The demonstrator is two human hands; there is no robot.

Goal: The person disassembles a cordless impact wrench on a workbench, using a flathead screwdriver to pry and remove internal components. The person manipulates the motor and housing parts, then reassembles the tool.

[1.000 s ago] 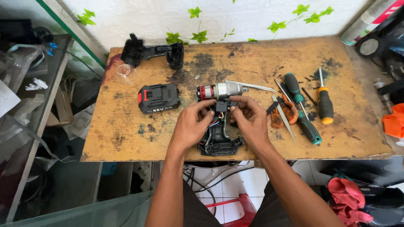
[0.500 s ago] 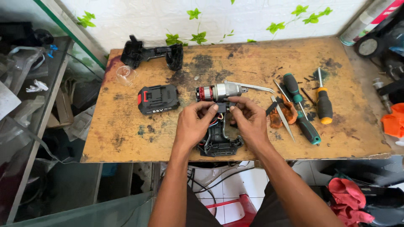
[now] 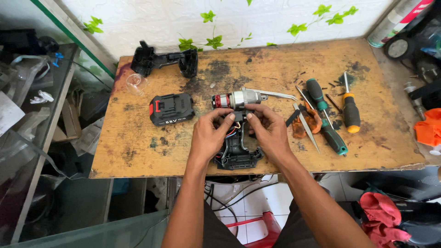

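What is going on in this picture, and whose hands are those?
A person wears a camera on the head, so you look down at their own two hands. The left hand and right hand pinch a small black part of an opened drill, whose silver motor lies bare. On the worn wooden table lie a black battery pack, the drill's other shell half, screwdrivers, tweezers and an orange rag.

head view: looking steeply down from above at wooden workbench (image 3: 138,151), wall at top
distance: arm's length, whole bench showing
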